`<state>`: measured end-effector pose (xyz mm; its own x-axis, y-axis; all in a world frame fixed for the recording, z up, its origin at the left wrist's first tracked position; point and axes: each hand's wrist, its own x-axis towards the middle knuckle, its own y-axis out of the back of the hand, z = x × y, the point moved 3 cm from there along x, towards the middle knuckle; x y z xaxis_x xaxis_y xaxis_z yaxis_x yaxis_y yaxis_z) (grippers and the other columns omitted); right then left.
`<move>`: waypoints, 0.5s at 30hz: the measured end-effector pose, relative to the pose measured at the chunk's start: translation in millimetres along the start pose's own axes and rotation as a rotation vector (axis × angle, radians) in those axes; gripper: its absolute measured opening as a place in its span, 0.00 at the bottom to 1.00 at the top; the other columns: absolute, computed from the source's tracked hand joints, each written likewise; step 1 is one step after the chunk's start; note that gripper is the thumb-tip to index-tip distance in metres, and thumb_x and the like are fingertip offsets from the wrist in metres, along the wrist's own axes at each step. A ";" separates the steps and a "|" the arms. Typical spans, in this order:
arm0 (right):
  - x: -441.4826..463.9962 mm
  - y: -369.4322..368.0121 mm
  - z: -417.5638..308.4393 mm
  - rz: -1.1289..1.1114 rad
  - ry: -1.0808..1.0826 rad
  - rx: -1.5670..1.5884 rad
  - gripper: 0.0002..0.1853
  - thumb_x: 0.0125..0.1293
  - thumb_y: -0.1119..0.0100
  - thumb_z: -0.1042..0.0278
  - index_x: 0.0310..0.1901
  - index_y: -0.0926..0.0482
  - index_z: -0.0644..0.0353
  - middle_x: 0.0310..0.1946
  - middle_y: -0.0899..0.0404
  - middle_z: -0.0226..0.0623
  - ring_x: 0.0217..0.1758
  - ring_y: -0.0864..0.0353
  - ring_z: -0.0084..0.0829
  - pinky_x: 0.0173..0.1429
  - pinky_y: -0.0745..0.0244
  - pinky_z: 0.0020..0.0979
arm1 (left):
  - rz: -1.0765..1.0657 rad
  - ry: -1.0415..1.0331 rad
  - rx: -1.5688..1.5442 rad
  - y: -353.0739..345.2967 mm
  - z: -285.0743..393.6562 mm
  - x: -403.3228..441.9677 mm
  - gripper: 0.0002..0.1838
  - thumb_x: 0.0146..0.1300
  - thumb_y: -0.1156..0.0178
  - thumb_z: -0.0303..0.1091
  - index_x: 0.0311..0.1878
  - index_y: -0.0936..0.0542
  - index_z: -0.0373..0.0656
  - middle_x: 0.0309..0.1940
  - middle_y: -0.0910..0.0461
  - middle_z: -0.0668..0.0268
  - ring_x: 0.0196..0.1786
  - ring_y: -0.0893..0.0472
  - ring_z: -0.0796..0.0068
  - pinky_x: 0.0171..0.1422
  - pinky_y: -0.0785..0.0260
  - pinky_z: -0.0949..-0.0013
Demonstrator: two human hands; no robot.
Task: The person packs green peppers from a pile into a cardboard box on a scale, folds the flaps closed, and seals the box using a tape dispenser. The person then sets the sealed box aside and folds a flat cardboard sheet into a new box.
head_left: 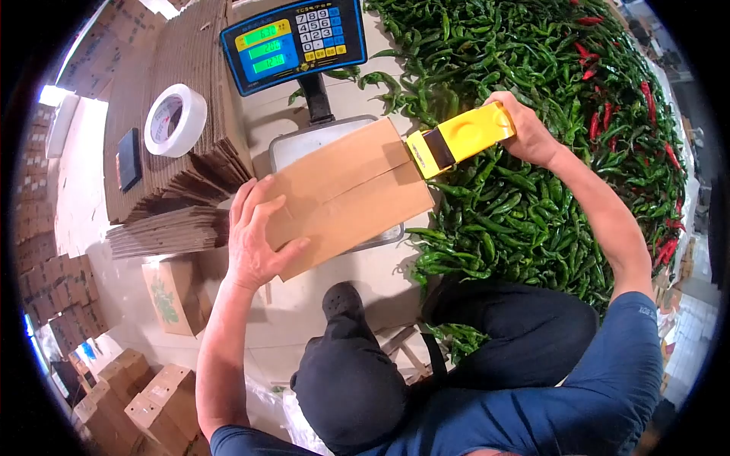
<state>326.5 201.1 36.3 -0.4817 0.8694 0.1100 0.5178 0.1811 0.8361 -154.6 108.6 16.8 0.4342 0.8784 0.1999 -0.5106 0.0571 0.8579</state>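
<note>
A closed brown cardboard box point(350, 190) lies on the metal platform of a scale point(285, 156), its two top flaps meeting along a seam. My left hand point(258, 228) rests on the box's left end with its fingers spread. A yellow tape dispenser point(464, 137) is gripped in my right hand point(525, 129), its front end at the box's right edge by the seam. Green numbers glow on the scale's display point(293, 42) behind the box.
Flattened cardboard point(182, 83) is stacked at the left, with a white tape roll point(182, 121) and a dark phone-like object point(129, 159) on top. Green and red peppers point(517, 205) cover the right. A printed box point(173, 296) and other cartons point(163, 403) stand lower left.
</note>
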 end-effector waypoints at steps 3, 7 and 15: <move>-3.6 -19.2 14.3 -0.008 -0.005 0.056 0.28 0.60 0.36 0.83 0.60 0.35 0.56 0.44 0.18 0.44 0.48 0.15 0.47 0.53 0.19 0.38 | -0.019 0.001 0.024 -0.2 1.1 0.4 0.38 0.50 0.24 0.54 0.61 0.25 0.45 0.74 0.32 0.55 0.77 0.38 0.43 0.79 0.45 0.41; -14.6 -61.6 34.4 0.057 -0.073 0.115 0.28 0.60 0.33 0.82 0.61 0.32 0.58 0.48 0.18 0.41 0.52 0.14 0.39 0.57 0.19 0.36 | -0.125 0.007 0.208 8.4 8.8 2.7 0.44 0.53 0.28 0.57 0.69 0.30 0.43 0.77 0.36 0.55 0.79 0.40 0.47 0.83 0.55 0.39; -26.2 -162.6 43.0 0.153 -0.197 0.414 0.32 0.62 0.31 0.83 0.66 0.33 0.59 0.50 0.17 0.34 0.52 0.19 0.26 0.57 0.22 0.31 | -0.244 0.068 0.396 -35.8 66.4 61.1 0.53 0.67 0.48 0.68 0.80 0.44 0.33 0.81 0.48 0.45 0.85 0.52 0.47 0.85 0.70 0.38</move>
<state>285.3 168.7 -125.6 -0.2556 0.9636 0.0783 0.8297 0.1771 0.5294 -60.5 128.7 29.7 0.4501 0.8916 -0.0502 -0.0716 0.0921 0.9932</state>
